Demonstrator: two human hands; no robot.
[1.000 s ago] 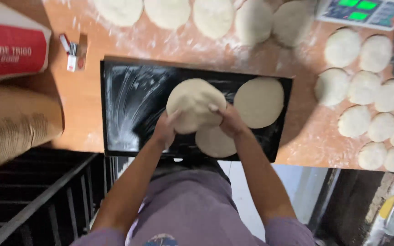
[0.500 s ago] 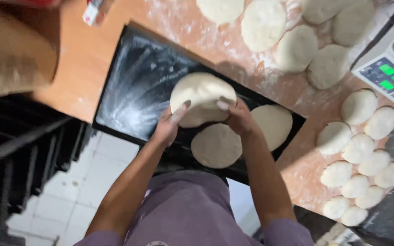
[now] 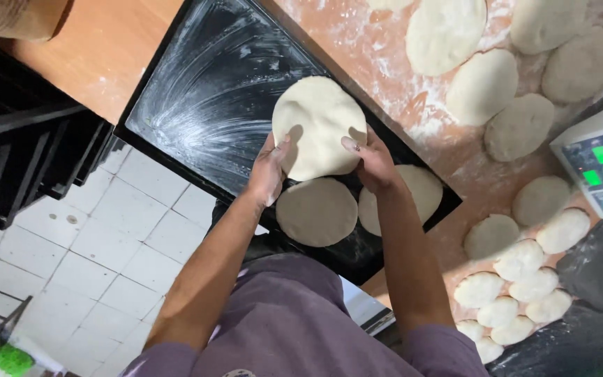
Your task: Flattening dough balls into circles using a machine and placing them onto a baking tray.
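Observation:
A flat round of pale dough (image 3: 317, 126) hangs over the black floured baking tray (image 3: 204, 105), held at its near edge from both sides. My left hand (image 3: 269, 171) grips its left side and my right hand (image 3: 372, 162) grips its right side. Two flattened dough rounds lie on the tray just below: one (image 3: 317, 211) under my left hand, the other (image 3: 417, 192) partly hidden behind my right wrist.
Several flattened dough rounds (image 3: 483, 87) lie on the floured wooden table (image 3: 99, 49) beyond the tray. Several small dough balls (image 3: 518, 290) sit at the right. A white digital scale (image 3: 598, 167) stands at the right edge. Tiled floor (image 3: 71, 272) lies below left.
The view has swung and tilted to the left. Both hands still hold the dough round, now slightly further over the tray's floured middle.

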